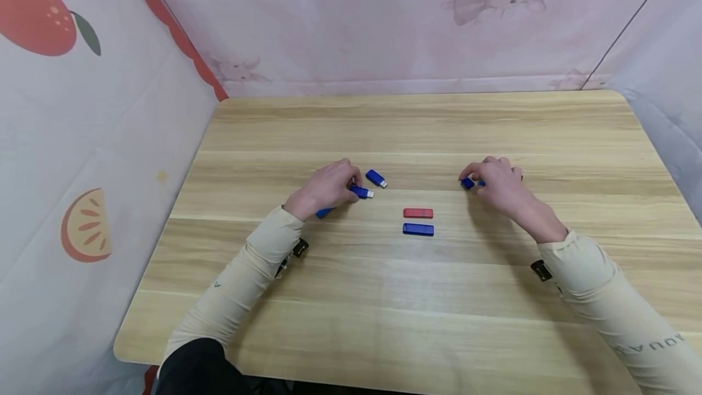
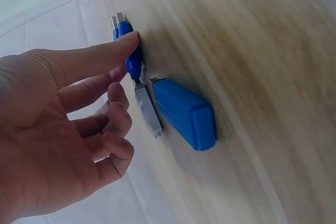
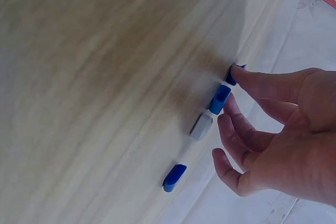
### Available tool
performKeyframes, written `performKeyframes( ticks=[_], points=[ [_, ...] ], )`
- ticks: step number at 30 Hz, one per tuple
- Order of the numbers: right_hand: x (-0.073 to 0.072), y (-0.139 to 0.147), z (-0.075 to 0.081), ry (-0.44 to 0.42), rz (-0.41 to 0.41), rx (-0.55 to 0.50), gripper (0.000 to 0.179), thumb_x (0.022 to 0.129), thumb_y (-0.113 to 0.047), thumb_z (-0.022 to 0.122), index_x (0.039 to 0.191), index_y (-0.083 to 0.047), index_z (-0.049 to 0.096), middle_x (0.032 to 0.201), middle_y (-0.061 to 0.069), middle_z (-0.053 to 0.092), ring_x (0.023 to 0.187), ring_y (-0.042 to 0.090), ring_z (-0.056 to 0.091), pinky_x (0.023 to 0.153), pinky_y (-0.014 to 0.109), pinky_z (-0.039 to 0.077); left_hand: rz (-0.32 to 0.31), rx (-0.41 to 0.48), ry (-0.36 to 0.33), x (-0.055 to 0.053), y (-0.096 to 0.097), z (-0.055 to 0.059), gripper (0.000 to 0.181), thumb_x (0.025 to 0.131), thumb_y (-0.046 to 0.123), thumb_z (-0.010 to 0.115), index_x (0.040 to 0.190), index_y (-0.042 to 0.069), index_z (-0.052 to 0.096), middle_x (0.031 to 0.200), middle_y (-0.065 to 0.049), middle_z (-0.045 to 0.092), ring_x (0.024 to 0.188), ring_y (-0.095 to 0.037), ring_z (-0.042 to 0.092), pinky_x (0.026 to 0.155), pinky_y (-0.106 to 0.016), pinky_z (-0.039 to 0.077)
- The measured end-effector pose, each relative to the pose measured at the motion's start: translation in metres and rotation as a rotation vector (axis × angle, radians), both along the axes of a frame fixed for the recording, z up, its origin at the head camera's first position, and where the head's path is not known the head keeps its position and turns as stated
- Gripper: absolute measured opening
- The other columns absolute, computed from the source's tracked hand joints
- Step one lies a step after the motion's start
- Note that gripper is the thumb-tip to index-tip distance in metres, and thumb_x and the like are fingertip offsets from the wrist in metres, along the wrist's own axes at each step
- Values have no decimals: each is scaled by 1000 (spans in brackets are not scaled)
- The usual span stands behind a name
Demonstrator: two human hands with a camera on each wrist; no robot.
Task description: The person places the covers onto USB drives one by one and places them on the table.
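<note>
Blue plastic makes up most of the small pieces on the pale wooden table. Near the right hand are four hollow caps: a dark blue cap that its thumb and finger pinch, a brighter blue cap just beside that, its open mouth turned to the wrist camera, then a grey cap and, farther along, another dark blue cap. Around the left hand are four USB sticks with bare metal plugs or ends: the dark blue USB stick clamped between its thumb and forefinger, a second dark blue USB stick just beyond, and, on the near side, a grey stick and a brighter blue stick. Between the hands, well apart from both, one red stick lies parallel to one blue stick, neither showing a plug. Upside-down lettering on the right sleeve seems to begin "AQUA", the remainder unclear; the left sleeve carries one small dark mark, too small to read.
</note>
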State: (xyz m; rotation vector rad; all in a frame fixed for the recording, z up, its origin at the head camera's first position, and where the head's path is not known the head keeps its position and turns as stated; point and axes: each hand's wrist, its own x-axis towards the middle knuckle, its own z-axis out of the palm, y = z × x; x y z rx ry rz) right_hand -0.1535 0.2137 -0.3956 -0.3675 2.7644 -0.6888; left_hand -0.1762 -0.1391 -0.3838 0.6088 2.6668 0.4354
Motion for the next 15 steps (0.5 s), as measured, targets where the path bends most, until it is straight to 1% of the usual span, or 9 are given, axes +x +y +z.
performKeyframes(
  ticks=[4, 7, 11, 15],
  points=[
    [0, 0, -1, 3, -7, -3, 33, 96, -2, 68, 128, -3, 70, 121, 28, 63, 119, 51, 44, 94, 67, 28, -9, -16, 12, 1, 2, 2, 21, 94, 18, 81, 112, 7, 76, 108, -8, 66, 88, -19, 56, 74, -31, 45],
    [0, 0, -1, 11, -8, -2, 30, 96, -4, 70, 126, -3, 71, 118, 25, 64, 117, 50, 46, 94, 67, 29, -9, -22, 17, 2, 3, 3, 22, 94, 19, 81, 112, 7, 76, 108, -7, 65, 88, -18, 55, 75, -31, 45],
    [1, 0, 0, 18, -8, 1, 27, 96, -7, 71, 124, -2, 71, 115, 24, 64, 116, 49, 49, 93, 66, 29, -1, -11, 22, 4, 5, 3, 23, 94, 20, 82, 112, 8, 76, 107, -7, 64, 88, -19, 54, 74, -31, 44],
    [1, 0, -1, 11, -15, 1, 26, 98, -9, 71, 122, 0, 71, 115, 24, 64, 118, 49, 49, 94, 66, 28, -5, 9, 32, 5, 6, 4, 24, 95, 20, 81, 114, 7, 75, 108, -8, 64, 90, -19, 54, 75, -32, 45]
  ],
)
